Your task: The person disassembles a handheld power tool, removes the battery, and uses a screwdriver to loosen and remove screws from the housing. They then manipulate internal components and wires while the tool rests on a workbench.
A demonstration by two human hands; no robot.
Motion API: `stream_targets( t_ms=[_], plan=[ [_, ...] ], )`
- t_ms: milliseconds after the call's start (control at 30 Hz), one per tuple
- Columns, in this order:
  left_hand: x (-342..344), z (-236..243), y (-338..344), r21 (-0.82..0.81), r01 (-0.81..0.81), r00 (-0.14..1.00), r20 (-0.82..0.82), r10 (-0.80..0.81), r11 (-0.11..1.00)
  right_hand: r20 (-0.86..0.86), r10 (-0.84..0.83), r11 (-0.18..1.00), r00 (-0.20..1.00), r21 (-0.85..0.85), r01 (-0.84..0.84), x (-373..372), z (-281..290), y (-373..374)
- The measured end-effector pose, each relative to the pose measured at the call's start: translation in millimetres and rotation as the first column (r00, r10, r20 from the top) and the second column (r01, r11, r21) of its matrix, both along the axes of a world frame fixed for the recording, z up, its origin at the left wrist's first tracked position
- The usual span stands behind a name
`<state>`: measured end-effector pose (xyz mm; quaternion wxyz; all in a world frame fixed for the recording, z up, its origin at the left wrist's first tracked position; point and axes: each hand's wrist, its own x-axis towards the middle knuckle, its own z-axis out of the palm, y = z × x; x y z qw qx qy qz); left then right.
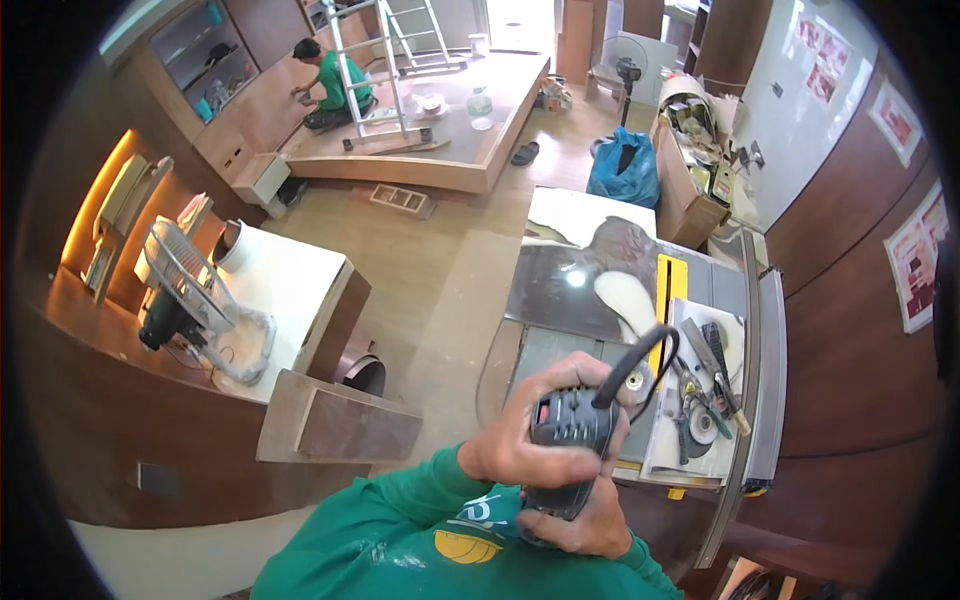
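A black corded power tool [572, 425] with a red switch is held close in front of my chest. My left hand [520, 430] wraps round its upper body, with the thumb across the casing. Lower down, my right hand [590, 520] grips the same tool from the right. Its black cord [640, 352] loops out of the top end. The tool's working end is hidden, so I cannot tell its exact kind. Just beyond my hands stands a table saw [560, 350] with a yellow strip [672, 285]. Pliers [690, 378] and other hand tools lie on a white board [735, 335] there.
A fan [190, 280] sits on the white counter [300, 275] at left. Behind the saw are a blue bag [625, 170] and a full cardboard box [690, 190]. A person in green [340, 80] crouches on a wooden platform [460, 150] near a stepladder [385, 75].
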<state>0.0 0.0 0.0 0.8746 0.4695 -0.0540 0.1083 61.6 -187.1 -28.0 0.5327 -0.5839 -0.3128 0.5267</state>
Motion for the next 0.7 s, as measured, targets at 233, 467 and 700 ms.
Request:
stream_targets(
  t_ms=[233,467,700],
  plan=[
    [0,-15,4,-0.162,0.204,0.973,0.146,-0.181,0.966,-0.034,-0.056,0.997,0.998,0.053,0.058,-8,-8,4],
    [7,-29,9,-0.078,0.010,0.980,-0.196,-0.025,0.997,0.079,-0.238,0.966,0.968,0.121,0.227,5,-17,23],
    [-15,-107,15,0.035,0.125,0.982,-0.146,-0.118,0.992,0.011,-0.341,0.905,0.940,0.274,0.325,32,-58,46]
  ],
)
